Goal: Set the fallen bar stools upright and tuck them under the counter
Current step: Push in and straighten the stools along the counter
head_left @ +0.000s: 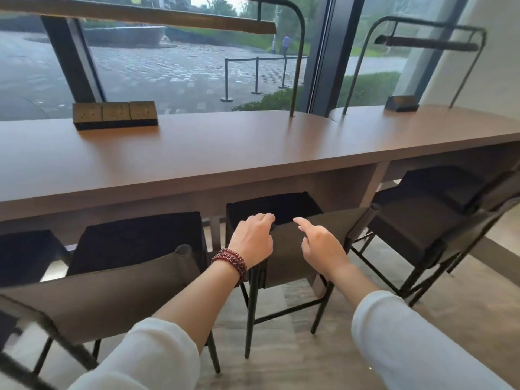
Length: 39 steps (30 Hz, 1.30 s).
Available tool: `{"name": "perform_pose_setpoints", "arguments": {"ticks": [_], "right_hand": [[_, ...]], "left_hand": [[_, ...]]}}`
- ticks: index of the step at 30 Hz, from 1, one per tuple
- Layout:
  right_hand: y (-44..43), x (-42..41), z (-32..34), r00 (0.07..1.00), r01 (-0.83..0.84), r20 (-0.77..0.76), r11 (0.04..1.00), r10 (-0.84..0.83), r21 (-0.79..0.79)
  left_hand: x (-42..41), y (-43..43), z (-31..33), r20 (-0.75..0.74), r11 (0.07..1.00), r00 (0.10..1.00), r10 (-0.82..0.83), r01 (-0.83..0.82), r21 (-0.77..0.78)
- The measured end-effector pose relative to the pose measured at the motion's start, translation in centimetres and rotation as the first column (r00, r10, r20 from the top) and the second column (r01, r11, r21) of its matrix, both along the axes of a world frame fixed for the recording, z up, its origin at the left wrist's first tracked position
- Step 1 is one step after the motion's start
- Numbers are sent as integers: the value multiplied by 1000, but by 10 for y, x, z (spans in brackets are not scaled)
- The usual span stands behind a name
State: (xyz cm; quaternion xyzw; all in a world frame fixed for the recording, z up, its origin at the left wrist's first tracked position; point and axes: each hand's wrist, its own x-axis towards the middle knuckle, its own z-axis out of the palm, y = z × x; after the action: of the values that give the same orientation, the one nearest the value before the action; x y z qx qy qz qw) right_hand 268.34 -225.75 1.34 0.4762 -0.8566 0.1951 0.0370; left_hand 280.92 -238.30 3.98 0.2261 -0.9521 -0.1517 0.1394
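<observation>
Four bar stools stand upright along the counter (253,153). Middle stool (304,243), seat partly under the counter edge: left hand (251,240) curled over its backrest top, right hand (320,244) loose-fingered, forefinger out, just above backrest.

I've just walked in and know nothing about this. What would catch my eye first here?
Probably the two hands at the centre: the left hand, with a red bead bracelet on its wrist, curls over the top of the middle stool's backrest, while the right hand hovers open beside it. Behind them runs the long brown counter, with upright dark stools lined along it.
</observation>
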Motion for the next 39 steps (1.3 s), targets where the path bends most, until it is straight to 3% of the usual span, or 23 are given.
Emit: {"name": "perform_pose_setpoints", "arguments": {"ticks": [6,10,14,19,24,39], "right_hand": [[2,-65,-6,1000,9,24,999,-10,49],[-14,-115,-13,998,-15,-54,987,24,162],[-30,-155,-24,991,-23,-114,943,64,332],[-44,-187,-33,976,-55,-158,877,147,478],[-46,-197,-34,978,-134,-71,850,197,510],[-37,-188,-34,938,-258,-92,848,335,462]], "left_hand": [[-77,3,-19,65,999,998,1,2,-44],[-126,-9,-37,194,995,981,26,-7,-100],[-151,-20,-45,401,994,910,104,-88,-59],[-158,-19,-52,511,987,845,156,-157,-41],[-156,-13,-56,521,975,824,222,-180,-131],[-140,1,-56,497,946,805,323,-282,-159]]}}
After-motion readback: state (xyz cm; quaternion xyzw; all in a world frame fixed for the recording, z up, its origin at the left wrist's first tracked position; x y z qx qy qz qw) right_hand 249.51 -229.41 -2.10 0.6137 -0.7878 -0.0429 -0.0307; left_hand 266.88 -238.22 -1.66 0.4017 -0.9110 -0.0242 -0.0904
